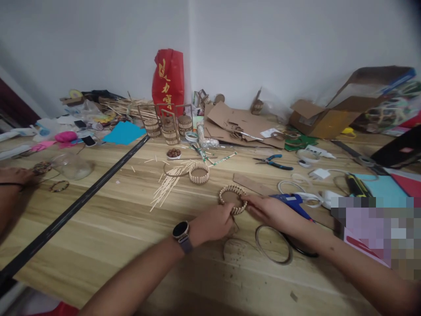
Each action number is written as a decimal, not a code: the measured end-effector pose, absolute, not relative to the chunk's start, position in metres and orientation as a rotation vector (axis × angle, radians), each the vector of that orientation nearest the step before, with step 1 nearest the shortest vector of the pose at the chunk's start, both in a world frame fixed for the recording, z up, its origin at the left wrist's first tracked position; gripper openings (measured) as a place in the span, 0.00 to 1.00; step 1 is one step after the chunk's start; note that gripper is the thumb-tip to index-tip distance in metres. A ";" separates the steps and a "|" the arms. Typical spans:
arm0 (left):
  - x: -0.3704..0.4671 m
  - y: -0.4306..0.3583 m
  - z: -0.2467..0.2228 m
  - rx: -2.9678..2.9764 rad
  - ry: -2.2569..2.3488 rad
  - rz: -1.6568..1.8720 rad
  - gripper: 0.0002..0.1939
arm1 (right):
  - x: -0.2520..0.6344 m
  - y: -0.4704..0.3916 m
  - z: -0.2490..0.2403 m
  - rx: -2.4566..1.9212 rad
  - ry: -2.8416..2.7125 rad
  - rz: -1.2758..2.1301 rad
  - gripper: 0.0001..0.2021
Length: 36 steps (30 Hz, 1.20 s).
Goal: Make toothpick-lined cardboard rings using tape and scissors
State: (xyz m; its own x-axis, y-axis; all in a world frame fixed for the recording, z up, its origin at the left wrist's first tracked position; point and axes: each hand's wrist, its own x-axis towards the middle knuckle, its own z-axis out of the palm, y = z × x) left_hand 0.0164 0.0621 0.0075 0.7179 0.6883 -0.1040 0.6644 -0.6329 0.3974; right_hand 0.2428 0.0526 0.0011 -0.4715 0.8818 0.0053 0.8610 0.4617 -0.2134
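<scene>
A small round basket of short wooden sticks (233, 188) is held just above the table, tilted so its inside shows. My left hand (213, 220), with a watch on the wrist, pinches its near left edge. On the right side of the rim, my right hand (268, 209) grips with thumb and fingertips. A similar stick basket (199, 176) stands upright a little farther back, beside loose thin sticks (166, 188). Close to my right hand lies a blue glue gun (292, 200). Below it, a round hoop (258, 239) rests on the wood.
Finished-looking baskets with tall handles (171, 135) stand by a red bag (168, 83). Pliers (274, 162), a bowl of brown balls (173, 153), cardboard (230, 120) and an open box (324, 116) lie behind. At left, another person's hand (18, 175) is near a glass jar (73, 166).
</scene>
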 end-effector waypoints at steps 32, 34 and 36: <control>0.015 0.065 -0.004 2.460 1.382 0.178 0.14 | 0.210 0.051 0.008 -1.609 -2.723 -0.067 0.10; 0.013 0.066 -0.005 2.431 1.392 0.201 0.12 | 0.211 0.049 0.011 -1.591 -2.725 -0.073 0.09; 0.009 0.067 -0.005 2.404 1.399 0.228 0.16 | 0.214 0.048 0.013 -1.587 -2.718 -0.074 0.10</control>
